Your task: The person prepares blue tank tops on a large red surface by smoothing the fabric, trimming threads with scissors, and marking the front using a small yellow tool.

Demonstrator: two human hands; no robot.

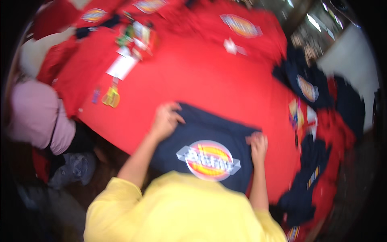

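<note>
A dark navy garment [209,127] with a round red, yellow and white print is stretched between my hands, its lower part hidden behind my yellow top. My left hand [166,121] grips its far left corner, fingers closed on the cloth. At the far right corner, my right hand [258,145] pinches the edge. The garment lies over or just above the red-covered table [177,72]; blur hides whether it touches. Beyond my left hand are yellow-handled scissors [111,97] and a small purple item [96,95].
Red garments [250,30] with similar prints lie across the far side. A heap of small supplies [137,36] sits at the far left, beside a white card [122,66]. Navy garments [304,185] are piled along the right. A person in pink [36,113] is at the left.
</note>
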